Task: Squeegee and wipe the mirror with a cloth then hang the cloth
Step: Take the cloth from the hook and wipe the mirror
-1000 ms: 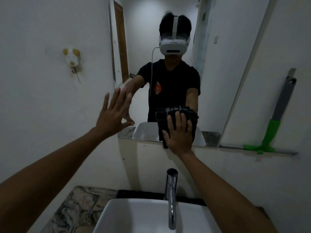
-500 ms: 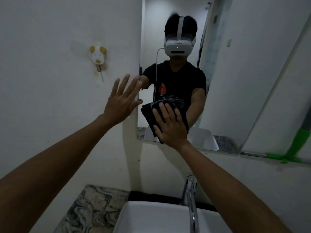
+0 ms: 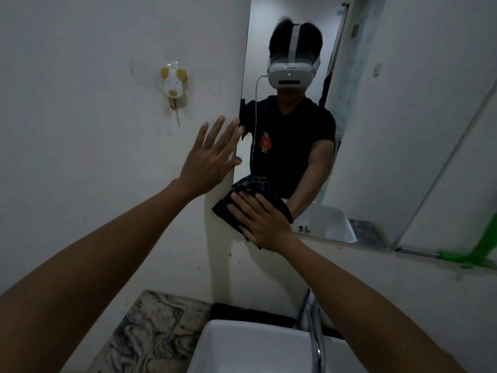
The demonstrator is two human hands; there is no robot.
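A frameless mirror (image 3: pixel 376 130) hangs on the white wall above the sink. My right hand (image 3: pixel 265 223) lies flat on a dark checked cloth (image 3: pixel 250 189) and presses it against the mirror's lower left corner. Part of the cloth overlaps onto the wall. My left hand (image 3: pixel 212 157) is spread wide, fingers apart, flat on the wall just left of the mirror's edge, holding nothing. A green-handled squeegee (image 3: pixel 473 255) rests on the ledge under the mirror at the far right, partly cut off by the frame.
A small dog-shaped wall hook (image 3: pixel 173 84) sticks to the wall up left of my left hand. Below are a white basin (image 3: pixel 242 348), a chrome tap (image 3: pixel 316 337) and a marbled counter (image 3: pixel 150 335). The mirror reflects a person wearing a headset.
My right hand slid the cloth left and down along the mirror to its lower left corner. The view swung left, pushing the squeegee toward the frame's right edge. My left hand stayed spread on the wall.
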